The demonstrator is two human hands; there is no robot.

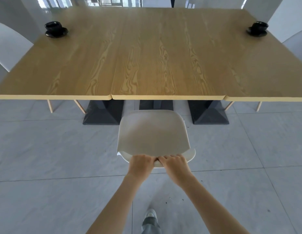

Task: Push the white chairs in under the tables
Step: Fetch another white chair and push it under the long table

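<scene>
A white chair (152,132) stands on the floor in front of the middle wooden table (146,68), its seat just short of the table's front edge. My left hand (141,163) and my right hand (174,164) sit side by side, both gripping the top rim of the chair's backrest. Three light wood tables form one long top. Another white chair (10,46) is at the far left and one more white chair (295,46) is at the far right, both partly hidden by the tabletops.
A black cup on a saucer (55,29) sits at the back left of the tabletop and another black cup on a saucer (257,28) at the back right. Black pedestal bases (103,114) stand under the tables. My foot (151,215) is on the grey tiled floor.
</scene>
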